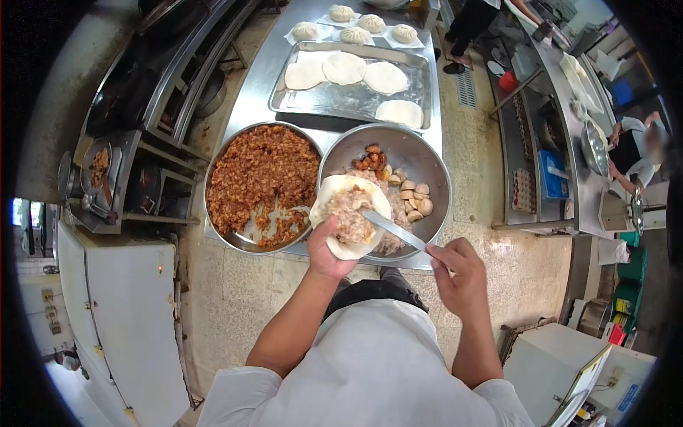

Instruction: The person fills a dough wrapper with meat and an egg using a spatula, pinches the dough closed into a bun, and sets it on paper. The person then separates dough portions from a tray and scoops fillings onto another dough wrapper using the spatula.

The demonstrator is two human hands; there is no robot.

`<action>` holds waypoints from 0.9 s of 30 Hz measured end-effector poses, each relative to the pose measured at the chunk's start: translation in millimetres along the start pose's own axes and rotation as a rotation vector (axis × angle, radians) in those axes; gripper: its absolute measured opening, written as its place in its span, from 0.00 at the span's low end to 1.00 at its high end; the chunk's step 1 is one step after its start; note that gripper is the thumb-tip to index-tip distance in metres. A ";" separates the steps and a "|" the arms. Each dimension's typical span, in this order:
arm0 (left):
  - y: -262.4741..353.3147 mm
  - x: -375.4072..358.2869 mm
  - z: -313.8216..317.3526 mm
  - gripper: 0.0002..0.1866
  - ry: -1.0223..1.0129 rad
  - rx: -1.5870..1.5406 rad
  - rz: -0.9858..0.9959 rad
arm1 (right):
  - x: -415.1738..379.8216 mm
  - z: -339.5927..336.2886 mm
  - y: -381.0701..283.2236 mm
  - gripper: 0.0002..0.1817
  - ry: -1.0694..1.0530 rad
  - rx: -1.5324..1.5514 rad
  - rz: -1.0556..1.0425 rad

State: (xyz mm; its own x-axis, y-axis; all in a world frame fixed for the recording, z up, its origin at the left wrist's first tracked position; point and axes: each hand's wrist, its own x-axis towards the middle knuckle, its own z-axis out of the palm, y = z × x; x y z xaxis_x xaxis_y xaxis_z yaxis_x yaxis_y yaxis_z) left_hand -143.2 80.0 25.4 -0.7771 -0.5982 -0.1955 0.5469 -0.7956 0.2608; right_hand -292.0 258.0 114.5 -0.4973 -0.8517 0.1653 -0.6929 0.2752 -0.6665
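A round dough wrapper [375,200] with a mound of pale meat filling [348,217] rests in my left hand [331,257], over the near left part of a steel bowl [440,167]. My right hand [461,274] grips a flat metal spatula [402,230], its tip touching the filling. Inside that bowl are more pale meat, round light brown pieces [420,203] and some reddish-brown chunks [373,158]. To the left stands a wide pan [211,206] of reddish-brown minced filling [267,167].
Behind the bowls, a metal tray [284,104] holds several flat dough rounds [343,68]. Several pleated buns [354,35] sit on papers farther back. A stove stands left, a white cabinet [131,313] lower left. Another person [633,153] works at the right counter [569,128].
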 end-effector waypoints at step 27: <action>25.5 -9.0 23.4 0.42 -0.198 -0.207 -0.253 | 37.2 -67.4 30.7 0.19 0.017 -0.169 -0.407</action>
State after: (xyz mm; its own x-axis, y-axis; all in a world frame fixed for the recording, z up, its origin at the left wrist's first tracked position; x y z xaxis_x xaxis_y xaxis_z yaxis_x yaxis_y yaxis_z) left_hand -129.5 67.3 55.9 -0.9299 -0.3660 -0.0373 0.3652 -0.9305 0.0270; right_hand -367.0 264.9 149.2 -0.1730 -0.8989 0.4025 -0.9092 -0.0114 -0.4163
